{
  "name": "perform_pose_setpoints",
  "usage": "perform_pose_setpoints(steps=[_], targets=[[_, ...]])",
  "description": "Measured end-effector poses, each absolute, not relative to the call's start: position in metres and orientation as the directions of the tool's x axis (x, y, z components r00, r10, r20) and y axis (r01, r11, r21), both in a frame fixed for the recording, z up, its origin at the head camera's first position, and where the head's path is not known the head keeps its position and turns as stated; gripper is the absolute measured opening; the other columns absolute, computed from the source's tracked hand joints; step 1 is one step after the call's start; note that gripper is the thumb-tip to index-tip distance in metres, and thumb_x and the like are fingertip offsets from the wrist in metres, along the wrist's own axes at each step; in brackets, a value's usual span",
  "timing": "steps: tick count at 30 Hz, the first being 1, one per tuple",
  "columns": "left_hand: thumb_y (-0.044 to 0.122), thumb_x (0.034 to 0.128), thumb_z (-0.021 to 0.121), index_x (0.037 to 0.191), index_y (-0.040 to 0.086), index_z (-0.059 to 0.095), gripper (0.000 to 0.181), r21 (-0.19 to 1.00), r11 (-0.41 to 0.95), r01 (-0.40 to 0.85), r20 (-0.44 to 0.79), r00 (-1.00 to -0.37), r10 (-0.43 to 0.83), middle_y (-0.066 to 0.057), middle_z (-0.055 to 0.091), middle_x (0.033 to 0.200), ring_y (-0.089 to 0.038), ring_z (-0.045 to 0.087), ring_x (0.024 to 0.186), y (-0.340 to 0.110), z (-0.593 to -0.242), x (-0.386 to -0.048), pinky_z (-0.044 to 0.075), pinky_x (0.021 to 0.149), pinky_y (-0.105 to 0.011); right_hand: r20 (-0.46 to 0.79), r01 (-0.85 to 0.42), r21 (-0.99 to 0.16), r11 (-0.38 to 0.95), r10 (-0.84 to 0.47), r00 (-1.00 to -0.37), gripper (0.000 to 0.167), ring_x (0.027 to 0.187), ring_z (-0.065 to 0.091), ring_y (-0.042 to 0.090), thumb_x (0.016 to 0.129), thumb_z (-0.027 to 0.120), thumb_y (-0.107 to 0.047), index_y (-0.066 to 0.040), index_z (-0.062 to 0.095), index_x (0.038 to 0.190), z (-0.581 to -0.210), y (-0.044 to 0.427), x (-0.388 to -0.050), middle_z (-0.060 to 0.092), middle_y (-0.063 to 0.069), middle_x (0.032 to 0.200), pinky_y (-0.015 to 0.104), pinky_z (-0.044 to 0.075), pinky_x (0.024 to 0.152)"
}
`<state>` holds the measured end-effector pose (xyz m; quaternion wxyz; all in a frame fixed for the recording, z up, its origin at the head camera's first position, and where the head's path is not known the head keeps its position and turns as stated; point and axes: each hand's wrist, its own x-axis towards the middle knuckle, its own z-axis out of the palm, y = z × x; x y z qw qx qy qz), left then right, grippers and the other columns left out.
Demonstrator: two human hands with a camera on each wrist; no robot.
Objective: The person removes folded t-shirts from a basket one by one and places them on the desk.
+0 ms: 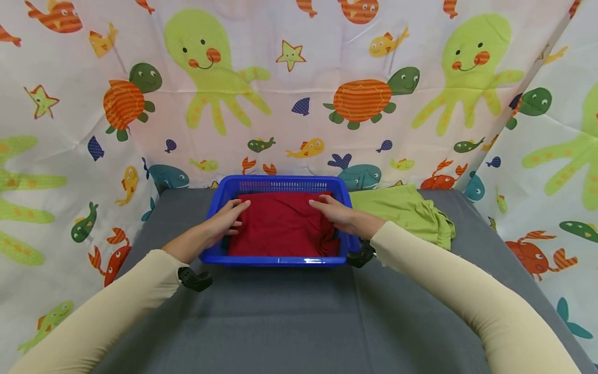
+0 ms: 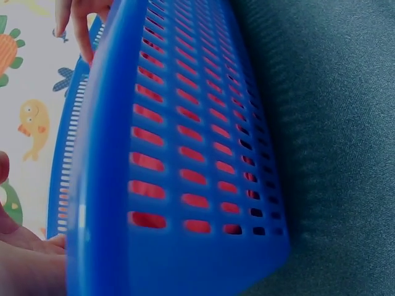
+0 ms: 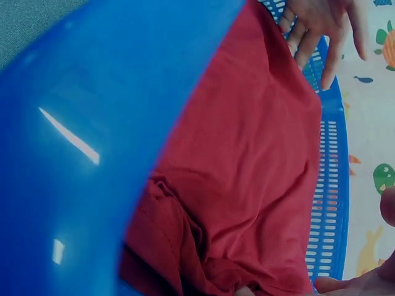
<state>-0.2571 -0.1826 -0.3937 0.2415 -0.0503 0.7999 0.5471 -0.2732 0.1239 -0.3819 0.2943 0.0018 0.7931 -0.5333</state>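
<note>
A blue plastic basket [image 1: 275, 261] with slotted sides holds a red folded cloth [image 1: 282, 223], which looks like a garment and is bunched at its right end. My left hand [image 1: 225, 222] is over the basket's left side, at the cloth's left edge, with its fingers spread and loosely bent in the right wrist view. Over the right side is my right hand [image 1: 338, 214], its fingers extended above the cloth's right end. One of its fingertips appears low in the right wrist view, close to the bunched fabric; contact is hard to tell. Neither hand grips anything.
A lime-green folded garment [image 1: 404, 213] lies to the right of the basket, partly behind my right forearm. Everything rests on a grey-covered table [image 1: 280, 322]. A white curtain [image 1: 308, 57] printed with sea animals stands behind and along both sides.
</note>
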Motion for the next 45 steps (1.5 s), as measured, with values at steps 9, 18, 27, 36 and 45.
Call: perform_pose_setpoints(steps=[9,18,27,36,45], targets=[[0.055,0.1049,0.039,0.164,0.013,-0.004,0.084,0.825,0.457,-0.333,-0.443,-0.883,0.156,-0.015,-0.002,0.172,-0.036,0.004,0.158,-0.175,-0.395,-0.261,0.011,0.127,-0.059,-0.487,0.334,-0.838,0.432,-0.317,-0.814,0.085,0.158,0.004,0.041,0.106,0.045,-0.045,-0.013,-0.011,0.163,-0.38,0.126,-0.274,-0.006,0.014,0.171,0.062,0.008,0.127],[0.053,0.1052,0.04,0.164,0.018,-0.004,0.082,0.86,0.338,-0.381,-0.455,-0.873,0.173,-0.014,0.001,0.172,-0.043,0.015,0.156,-0.176,-0.402,-0.265,0.017,0.126,-0.059,-0.449,0.298,-0.859,0.416,-0.332,-0.83,0.091,0.159,-0.005,0.035,0.104,0.05,-0.043,-0.016,-0.014,0.162,-0.384,0.125,-0.275,-0.014,0.012,0.17,0.06,0.001,0.127],[0.048,0.1071,0.039,0.164,0.024,-0.002,0.074,0.892,0.281,-0.353,-0.421,-0.875,0.237,-0.016,0.008,0.17,-0.048,0.03,0.15,-0.183,-0.407,-0.266,0.028,0.122,-0.058,-0.462,0.334,-0.869,0.366,-0.353,-0.814,0.093,0.151,0.015,0.056,0.104,0.051,-0.041,-0.026,-0.022,0.16,-0.385,0.127,-0.275,-0.017,0.014,0.169,0.065,0.007,0.125],[0.049,0.1075,0.038,0.164,0.028,0.006,0.069,0.878,0.381,-0.291,-0.415,-0.858,0.302,-0.019,0.019,0.166,-0.044,0.035,0.147,-0.18,-0.406,-0.26,0.029,0.12,-0.059,-0.46,0.29,-0.856,0.428,-0.375,-0.805,0.098,0.149,0.023,0.057,0.102,0.053,-0.043,-0.031,-0.028,0.157,-0.387,0.133,-0.274,-0.015,0.016,0.169,0.064,0.016,0.124],[0.049,0.1072,0.039,0.164,0.028,0.009,0.068,0.874,0.413,-0.258,-0.401,-0.862,0.31,-0.016,0.006,0.17,-0.045,0.021,0.151,-0.18,-0.407,-0.261,0.025,0.122,-0.061,-0.439,0.22,-0.851,0.477,-0.417,-0.795,0.094,0.152,0.015,0.055,0.103,0.051,-0.045,-0.03,-0.023,0.16,-0.378,0.134,-0.271,-0.015,0.015,0.17,0.064,0.022,0.123]])
